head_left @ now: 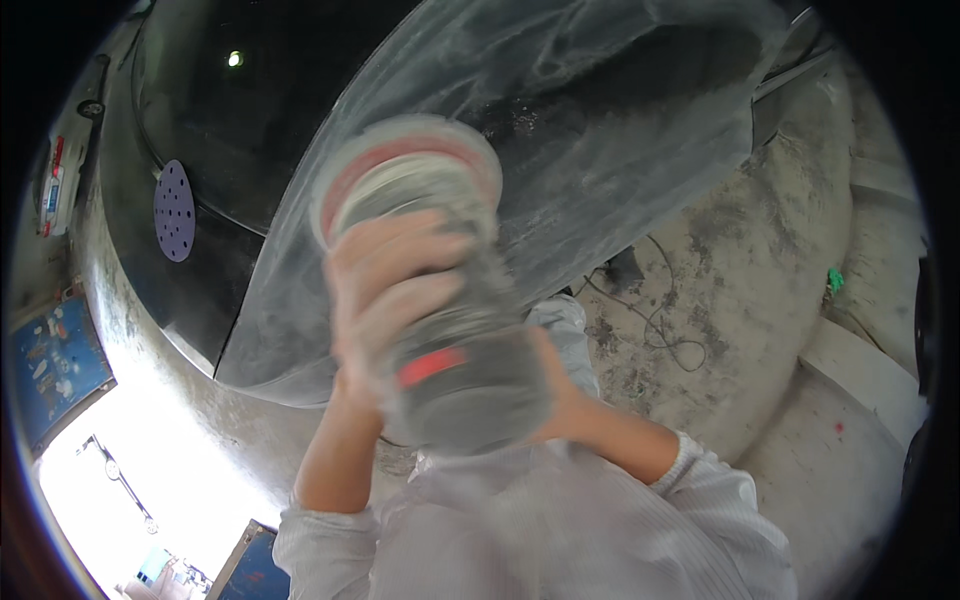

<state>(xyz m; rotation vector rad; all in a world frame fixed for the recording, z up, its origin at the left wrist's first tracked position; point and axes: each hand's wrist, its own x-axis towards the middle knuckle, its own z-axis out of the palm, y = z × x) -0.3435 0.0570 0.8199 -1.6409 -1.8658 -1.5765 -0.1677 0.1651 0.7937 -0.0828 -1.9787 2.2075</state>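
Observation:
An orbital sander [455, 370], dark grey with a red patch and a round pad edged in red, fills the middle of the view and is smeared by motion. My left hand [385, 285] wraps its fingers over the sander's neck just behind the pad. Around the rear of its body lies my right hand [555, 390], its fingers mostly hidden behind the tool. The pad overlaps a dark car panel [600, 150] coated in pale dust; whether it touches cannot be made out. On the glossy black bodywork to the left sits a purple perforated sanding disc [175, 212].
A thin dark cable [680, 345] loops over the stained concrete floor [745, 270] at the right. Farther right is a small green scrap [835, 281]. A blue, paint-spotted panel [60, 365] stands at the left, beside a bright opening.

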